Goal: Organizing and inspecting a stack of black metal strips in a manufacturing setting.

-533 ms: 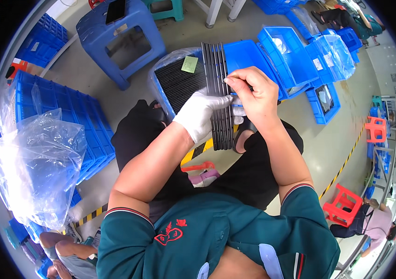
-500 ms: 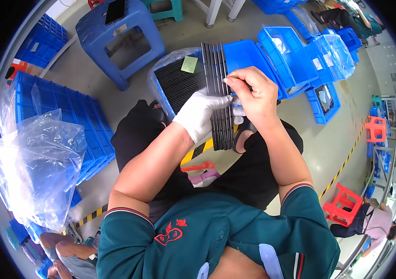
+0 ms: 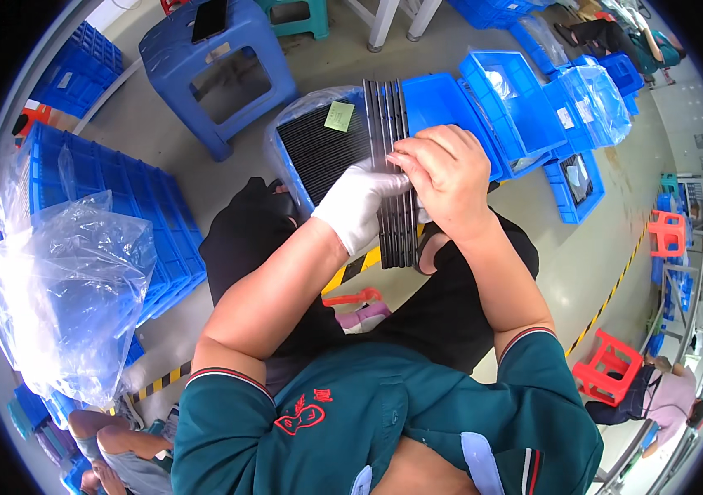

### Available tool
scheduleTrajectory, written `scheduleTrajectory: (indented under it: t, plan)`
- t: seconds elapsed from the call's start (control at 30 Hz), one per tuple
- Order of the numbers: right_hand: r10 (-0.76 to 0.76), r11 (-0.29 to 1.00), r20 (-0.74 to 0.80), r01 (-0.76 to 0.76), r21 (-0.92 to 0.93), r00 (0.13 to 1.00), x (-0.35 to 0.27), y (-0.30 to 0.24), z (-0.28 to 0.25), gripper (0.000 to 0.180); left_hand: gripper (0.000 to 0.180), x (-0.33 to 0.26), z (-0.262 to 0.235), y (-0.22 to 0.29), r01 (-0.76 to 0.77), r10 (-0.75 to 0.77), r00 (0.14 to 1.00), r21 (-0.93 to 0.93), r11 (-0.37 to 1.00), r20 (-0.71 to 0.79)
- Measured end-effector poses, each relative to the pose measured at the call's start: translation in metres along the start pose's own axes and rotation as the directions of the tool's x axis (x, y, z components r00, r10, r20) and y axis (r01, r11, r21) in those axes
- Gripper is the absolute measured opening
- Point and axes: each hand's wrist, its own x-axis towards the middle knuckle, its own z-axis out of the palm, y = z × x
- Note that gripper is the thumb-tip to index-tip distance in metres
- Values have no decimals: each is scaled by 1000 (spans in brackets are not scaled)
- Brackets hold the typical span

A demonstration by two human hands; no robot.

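Note:
My left hand (image 3: 356,202), in a white glove, is closed around a bundle of several long thin black rods (image 3: 398,239) that stand side by side over my lap. Its thumb lies across their front. My bare right hand (image 3: 450,177) pinches at the bundle's right side, thumb and forefinger together on the rods just above the left thumb. Whether a single rod is between those fingertips is too small to tell. Just beyond the bundle, a blue crate (image 3: 292,169) lined with clear plastic holds many such rods in rows. A yellow-green paper note (image 3: 339,116) lies on them.
A blue stool (image 3: 203,49) with a dark phone (image 3: 209,20) stands at the far left. Stacked blue crates (image 3: 112,198) and a clear plastic bag (image 3: 71,289) are on my left. Open blue bins (image 3: 512,103) stand at the far right. Other people sit or work around the edges.
My right hand has moved slightly down and left along the rods, its fingertips now closer to my left thumb. My left hand keeps its hold on the bundle.

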Motion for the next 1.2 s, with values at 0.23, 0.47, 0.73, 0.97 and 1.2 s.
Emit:
scheduleTrajectory:
  t: [0.23,0.47,0.73,0.97,1.2]
  plan:
    - [387,832,69,-381,402,919,-2,-2,-4,7,29,-5,7,9,82,-73,994,-131,988,77]
    - [361,860,18,-340,381,932,-3,2,0,9,30,-7,10,12,112,-100,990,-126,986,101]
    - [-4,995,27,1,98,1000,1,-1,-3,16,28,-2,-1,2,23,-21,996,-26,999,84]
    - [66,988,-74,-55,143,995,5,-9,-14,15,27,-6,5,8,55,-50,993,-39,998,103]
    - [420,814,71,-410,410,905,-2,-1,-2,9,32,-8,9,13,125,-107,982,-110,986,154]
